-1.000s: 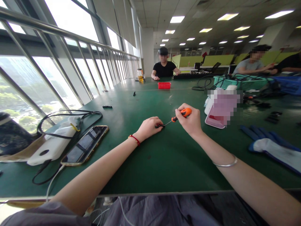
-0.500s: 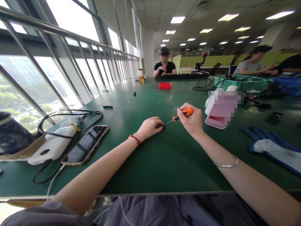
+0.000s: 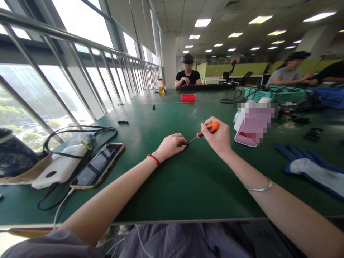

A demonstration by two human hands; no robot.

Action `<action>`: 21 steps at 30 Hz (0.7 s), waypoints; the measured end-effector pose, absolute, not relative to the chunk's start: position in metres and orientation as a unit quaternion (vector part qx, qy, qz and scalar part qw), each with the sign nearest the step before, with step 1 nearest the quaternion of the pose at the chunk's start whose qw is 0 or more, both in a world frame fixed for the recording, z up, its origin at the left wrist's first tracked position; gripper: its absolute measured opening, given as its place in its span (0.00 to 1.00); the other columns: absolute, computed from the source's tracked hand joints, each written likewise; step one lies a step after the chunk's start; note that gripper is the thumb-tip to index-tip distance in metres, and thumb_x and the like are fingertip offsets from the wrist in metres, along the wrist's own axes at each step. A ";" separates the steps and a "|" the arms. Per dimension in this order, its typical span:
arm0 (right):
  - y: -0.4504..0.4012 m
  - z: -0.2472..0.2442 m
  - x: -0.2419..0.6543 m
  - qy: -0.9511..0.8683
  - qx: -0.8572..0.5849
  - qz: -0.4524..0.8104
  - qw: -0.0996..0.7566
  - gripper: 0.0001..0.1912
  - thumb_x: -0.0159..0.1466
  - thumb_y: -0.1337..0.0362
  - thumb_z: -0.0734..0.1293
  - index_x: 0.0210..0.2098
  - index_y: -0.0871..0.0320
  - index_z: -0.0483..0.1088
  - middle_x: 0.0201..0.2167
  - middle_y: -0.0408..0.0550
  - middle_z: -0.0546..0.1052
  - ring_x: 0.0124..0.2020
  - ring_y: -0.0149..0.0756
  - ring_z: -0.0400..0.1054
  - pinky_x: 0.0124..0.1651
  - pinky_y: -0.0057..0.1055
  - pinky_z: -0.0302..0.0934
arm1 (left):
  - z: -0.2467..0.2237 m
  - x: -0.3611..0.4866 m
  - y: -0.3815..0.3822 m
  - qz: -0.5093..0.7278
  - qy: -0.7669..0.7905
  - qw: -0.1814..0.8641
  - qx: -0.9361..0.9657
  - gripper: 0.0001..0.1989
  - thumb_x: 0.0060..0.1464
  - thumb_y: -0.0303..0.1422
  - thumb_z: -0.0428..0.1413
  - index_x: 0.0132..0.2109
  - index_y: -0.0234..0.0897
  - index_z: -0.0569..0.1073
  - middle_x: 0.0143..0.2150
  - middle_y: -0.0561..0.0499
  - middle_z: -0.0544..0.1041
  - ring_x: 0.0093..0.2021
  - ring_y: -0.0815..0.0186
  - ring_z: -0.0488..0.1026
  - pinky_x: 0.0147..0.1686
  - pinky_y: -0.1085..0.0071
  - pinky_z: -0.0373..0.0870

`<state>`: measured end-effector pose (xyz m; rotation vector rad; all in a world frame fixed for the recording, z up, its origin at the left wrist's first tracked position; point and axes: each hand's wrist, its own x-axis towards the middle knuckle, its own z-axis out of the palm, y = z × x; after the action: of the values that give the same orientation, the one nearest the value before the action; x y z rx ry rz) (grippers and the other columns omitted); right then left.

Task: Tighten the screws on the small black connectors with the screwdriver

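on the green desk (image 3: 172,193), the left hand (image 3: 171,145) is pinching a small black part (image 3: 184,144), and the right hand (image 3: 219,138) is grasping an orange-and-black screwdriver (image 3: 213,127) whose tip is meeting that part.

My left hand (image 3: 172,145) is holding a small black part (image 3: 183,144) on the green table (image 3: 199,182); my right hand (image 3: 220,138) is pointing an orange-and-black screwdriver (image 3: 213,127) at it.
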<state>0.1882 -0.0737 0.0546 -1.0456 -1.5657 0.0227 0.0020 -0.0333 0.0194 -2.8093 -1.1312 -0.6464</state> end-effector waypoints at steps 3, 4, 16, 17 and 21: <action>-0.075 0.055 0.188 -0.660 -0.467 -0.001 0.589 0.07 0.53 0.61 0.64 0.29 0.54 0.60 0.20 0.39 0.66 0.19 0.30 0.60 0.25 0.28 0.55 | 0.018 0.002 -0.033 -0.211 -0.365 0.018 -0.907 0.09 0.53 0.33 0.51 0.38 0.38 0.75 0.36 0.52 0.73 0.36 0.68 0.71 0.35 0.75 0.66; -0.076 0.056 0.188 -0.658 -0.474 -0.005 0.584 0.09 0.52 0.61 0.64 0.31 0.54 0.60 0.21 0.39 0.66 0.19 0.30 0.60 0.24 0.28 0.55 | 0.018 0.002 -0.033 -0.212 -0.365 0.016 -0.907 0.09 0.53 0.33 0.51 0.38 0.38 0.75 0.36 0.52 0.73 0.36 0.68 0.71 0.35 0.75 0.66; -0.084 0.063 0.187 -0.689 -0.489 -0.071 0.530 0.08 0.57 0.57 0.60 0.28 0.55 0.62 0.17 0.39 0.65 0.17 0.29 0.61 0.23 0.26 0.51 | 0.021 0.003 -0.035 -0.214 -0.369 0.005 -0.904 0.09 0.53 0.32 0.51 0.38 0.37 0.75 0.36 0.52 0.73 0.34 0.68 0.71 0.36 0.75 0.66; -0.085 0.063 0.187 -0.691 -0.486 -0.073 0.530 0.07 0.56 0.59 0.60 0.30 0.55 0.62 0.18 0.39 0.66 0.18 0.30 0.61 0.23 0.26 0.51 | 0.020 0.003 -0.035 -0.215 -0.370 0.004 -0.904 0.09 0.53 0.32 0.51 0.38 0.37 0.75 0.36 0.52 0.73 0.34 0.68 0.71 0.36 0.75 0.66; -0.086 0.063 0.185 -0.694 -0.486 -0.086 0.523 0.12 0.54 0.58 0.61 0.36 0.55 0.61 0.20 0.39 0.68 0.18 0.31 0.61 0.23 0.26 0.51 | 0.020 0.003 -0.035 -0.214 -0.372 0.001 -0.903 0.09 0.53 0.32 0.51 0.38 0.38 0.75 0.36 0.52 0.73 0.34 0.68 0.71 0.35 0.75 0.66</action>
<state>0.1849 -0.0861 0.0631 -1.1642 -1.6622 -0.2064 0.0031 -0.0348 0.0200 -2.8366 -1.1684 -0.6720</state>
